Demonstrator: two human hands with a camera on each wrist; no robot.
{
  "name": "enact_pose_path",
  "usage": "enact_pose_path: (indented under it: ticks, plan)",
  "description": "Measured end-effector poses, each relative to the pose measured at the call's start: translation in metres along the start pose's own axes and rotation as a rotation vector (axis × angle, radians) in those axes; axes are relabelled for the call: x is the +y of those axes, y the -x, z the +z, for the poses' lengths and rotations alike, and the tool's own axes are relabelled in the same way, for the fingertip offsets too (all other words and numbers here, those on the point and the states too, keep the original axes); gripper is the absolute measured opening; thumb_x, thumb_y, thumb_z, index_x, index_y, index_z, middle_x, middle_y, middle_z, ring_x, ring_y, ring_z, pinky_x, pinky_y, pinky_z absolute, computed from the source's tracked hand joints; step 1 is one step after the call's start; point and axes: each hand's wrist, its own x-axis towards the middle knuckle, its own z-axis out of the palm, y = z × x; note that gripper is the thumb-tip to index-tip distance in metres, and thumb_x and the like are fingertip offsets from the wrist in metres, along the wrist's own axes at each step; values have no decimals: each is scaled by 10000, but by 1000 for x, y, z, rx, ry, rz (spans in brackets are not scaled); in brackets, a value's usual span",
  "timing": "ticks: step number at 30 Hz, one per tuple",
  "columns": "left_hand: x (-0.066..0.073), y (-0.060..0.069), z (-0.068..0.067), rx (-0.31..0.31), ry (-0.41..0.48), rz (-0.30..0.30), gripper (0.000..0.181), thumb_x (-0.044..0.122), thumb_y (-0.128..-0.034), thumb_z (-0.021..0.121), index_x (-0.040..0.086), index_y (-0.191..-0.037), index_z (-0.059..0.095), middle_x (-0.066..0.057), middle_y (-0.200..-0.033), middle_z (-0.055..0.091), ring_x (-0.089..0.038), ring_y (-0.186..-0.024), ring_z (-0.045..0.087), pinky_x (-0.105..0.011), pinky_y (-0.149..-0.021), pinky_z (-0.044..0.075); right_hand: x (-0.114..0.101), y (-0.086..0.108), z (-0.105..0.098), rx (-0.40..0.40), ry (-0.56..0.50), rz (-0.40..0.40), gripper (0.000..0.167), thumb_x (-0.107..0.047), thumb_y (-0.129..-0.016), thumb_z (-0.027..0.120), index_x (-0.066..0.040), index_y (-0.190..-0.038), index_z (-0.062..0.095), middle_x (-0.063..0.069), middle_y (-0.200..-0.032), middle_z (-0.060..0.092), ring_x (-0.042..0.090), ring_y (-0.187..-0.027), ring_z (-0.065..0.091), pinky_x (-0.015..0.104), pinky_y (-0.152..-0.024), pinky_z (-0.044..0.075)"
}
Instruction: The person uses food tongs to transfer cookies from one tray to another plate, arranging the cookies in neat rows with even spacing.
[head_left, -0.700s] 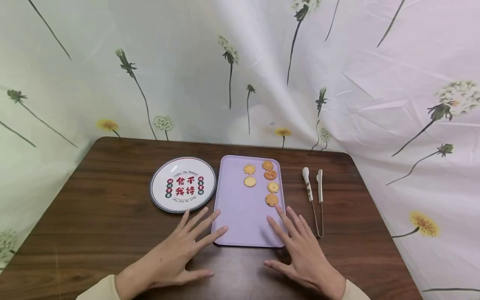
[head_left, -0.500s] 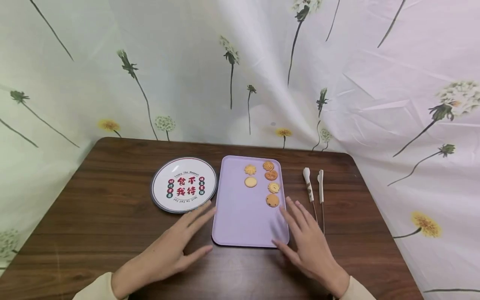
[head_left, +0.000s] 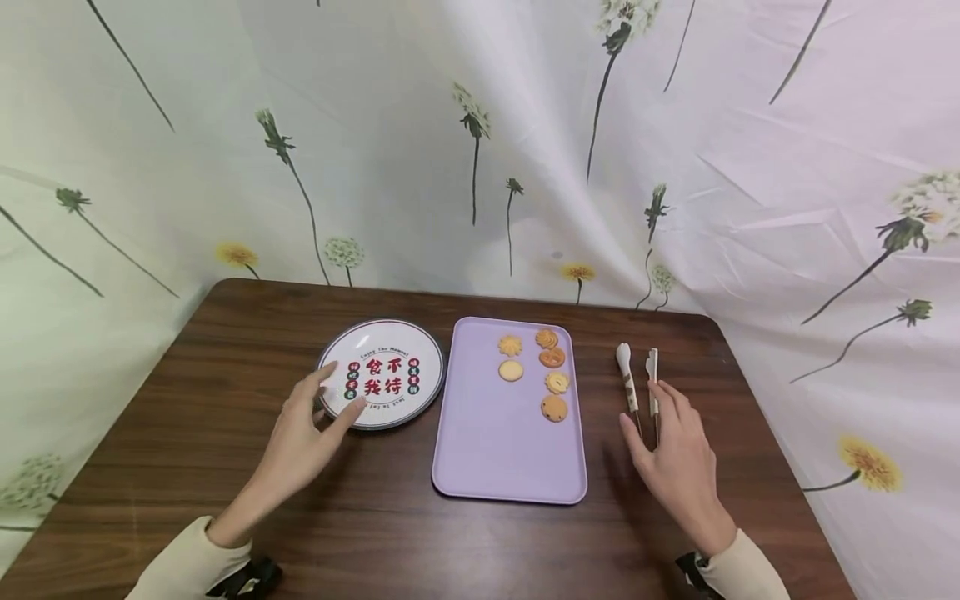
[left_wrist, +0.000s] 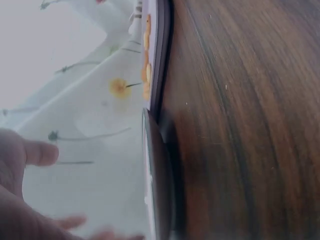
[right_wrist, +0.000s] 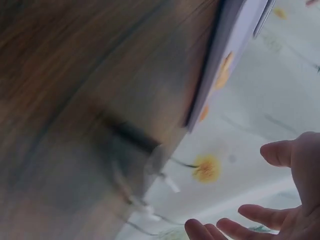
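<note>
In the head view my left hand [head_left: 303, 433] is over the left front edge of a white dark-rimmed plate [head_left: 430, 371] with red and green lettering. Its thumb and fingers are apart, and I cannot tell whether they touch the plate. On the right, my right hand [head_left: 681, 462] hovers at the tongs [head_left: 628, 383], which have white tips and thin metal arms. Its fingers are loosely extended and hide the tongs' near end. Between the hands lies a lilac tray [head_left: 487, 458] with several biscuits, including a round pale biscuit [head_left: 511, 371] and a pretzel-shaped biscuit [head_left: 552, 357].
The things lie on a dark wooden table [head_left: 480, 550]. A floral cloth [head_left: 420, 167] hangs right behind its far edge and along the sides. The plate's right edge is close beside the tray.
My hands have moved apart from the tray's near corners: the left one leftward to the plate, the right one rightward to the tongs. The view has shifted slightly.
</note>
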Motion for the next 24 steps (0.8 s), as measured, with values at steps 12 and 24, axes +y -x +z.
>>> enact_pose_path:
  ticks: [12, 24]
  plan:
    - [-28, -20, -12, -189, 363, -457, 1039, 429, -1085, 515, 117, -1599, -333, -285, -1712, -162, -490, -1575, 188, -530, -1257, 421, 23, -1, 4, -225, 136, 199, 853, -512, -932, 740, 15, -1535, 445, 315, -1367, 568, 551, -1099, 609, 713, -709, 568]
    - [-48, -33, -11, -224, 526, -466, 831, 287, -1121, 456, 40, -1661, -124, -290, -1723, -22, -408, -1498, 324, -227, -932, 658, 38, -7, 11, -376, 117, 273, 767, -529, -954, 708, 58, -1411, 520, 302, -1184, 629, 535, -989, 645, 675, -705, 577]
